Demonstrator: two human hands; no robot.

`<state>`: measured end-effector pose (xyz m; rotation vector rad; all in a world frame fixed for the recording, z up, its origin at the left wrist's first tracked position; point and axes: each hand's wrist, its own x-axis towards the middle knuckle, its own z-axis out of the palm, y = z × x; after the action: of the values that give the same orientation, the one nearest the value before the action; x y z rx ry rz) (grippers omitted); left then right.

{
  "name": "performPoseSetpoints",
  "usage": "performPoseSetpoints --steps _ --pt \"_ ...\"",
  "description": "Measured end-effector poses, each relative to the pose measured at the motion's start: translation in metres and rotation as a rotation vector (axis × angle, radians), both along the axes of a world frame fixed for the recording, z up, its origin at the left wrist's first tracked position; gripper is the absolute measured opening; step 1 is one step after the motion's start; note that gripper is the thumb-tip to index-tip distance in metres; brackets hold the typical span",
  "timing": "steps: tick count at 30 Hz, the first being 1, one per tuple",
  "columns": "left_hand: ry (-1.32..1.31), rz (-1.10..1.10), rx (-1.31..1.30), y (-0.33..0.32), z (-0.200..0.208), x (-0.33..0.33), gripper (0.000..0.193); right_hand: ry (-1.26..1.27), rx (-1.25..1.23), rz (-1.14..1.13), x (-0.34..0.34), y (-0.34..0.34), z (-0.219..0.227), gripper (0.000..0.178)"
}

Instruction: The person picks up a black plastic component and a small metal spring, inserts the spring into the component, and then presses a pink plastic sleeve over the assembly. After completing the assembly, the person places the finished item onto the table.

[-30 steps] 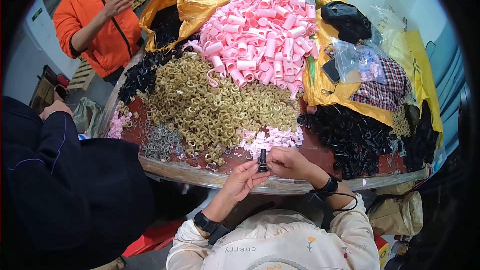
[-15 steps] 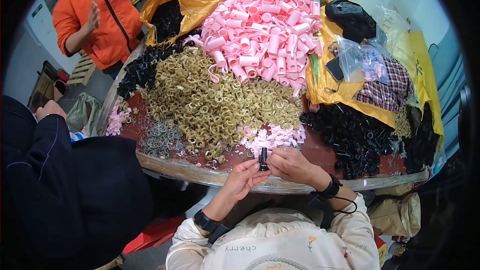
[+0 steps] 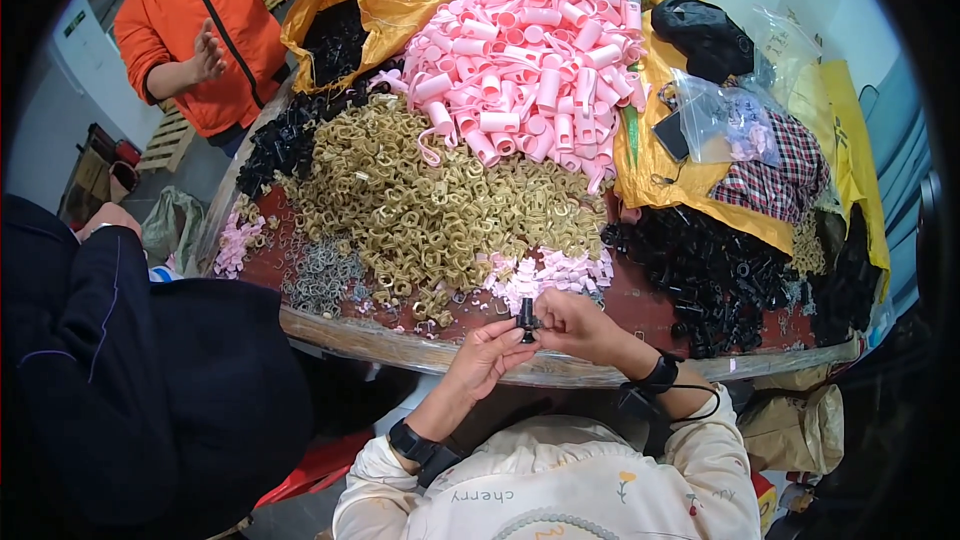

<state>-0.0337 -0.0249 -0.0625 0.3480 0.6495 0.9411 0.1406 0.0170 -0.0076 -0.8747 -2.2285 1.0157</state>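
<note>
Hands (image 3: pixel 487 354) near edge (image 3: pixel 415 351), bare tabletop (image 3: pixel 646 304) alongside

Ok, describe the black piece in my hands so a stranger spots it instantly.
Find the red table and its near edge. Over it, a left hand and right hand meet at the black piece. Unlike the black heap to the right, it alone is held.

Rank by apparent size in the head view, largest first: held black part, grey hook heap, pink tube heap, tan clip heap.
1. Pink tube heap and tan clip heap: too alike to rank
2. Grey hook heap
3. Held black part
</note>
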Motion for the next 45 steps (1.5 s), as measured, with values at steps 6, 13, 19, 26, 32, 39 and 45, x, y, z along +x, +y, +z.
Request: performPoseSetpoints --steps 6,13,19,26,32,39,45 --pt "-0.006 0.1 -0.047 0.005 -0.001 -0.015 0.02 0.146 -0.507 0.093 0.007 0.02 -0.033 0.014" --pt "0.006 0.238 -0.04 0.015 -0.006 -0.033 0.019 -0.43 0.51 -0.073 -0.029 0.066 -0.052 0.011" --pt "0.039 0.292 -0.017 0.021 -0.012 -0.03 0.016 -0.279 -0.164 -0.067 -0.02 0.072 -0.046 0.009" --pt "-0.141 0.198 0.037 0.024 0.003 -0.013 0.017 0.49 -0.776 -0.063 -0.017 0.049 -0.044 0.007" --pt "-0.19 0.191 0.034 0.025 0.01 -0.008 0.018 0.483 -0.745 0.01 -0.014 0.04 -0.046 0.007" --pt "0.018 0.198 0.031 0.019 0.007 -0.006 0.021 0.385 -0.664 -0.135 -0.001 0.039 -0.034 0.012" --pt "0.001 0.157 0.025 0.016 0.005 -0.005 0.021 0.248 -0.178 -0.005 -0.006 0.035 -0.01 0.012"
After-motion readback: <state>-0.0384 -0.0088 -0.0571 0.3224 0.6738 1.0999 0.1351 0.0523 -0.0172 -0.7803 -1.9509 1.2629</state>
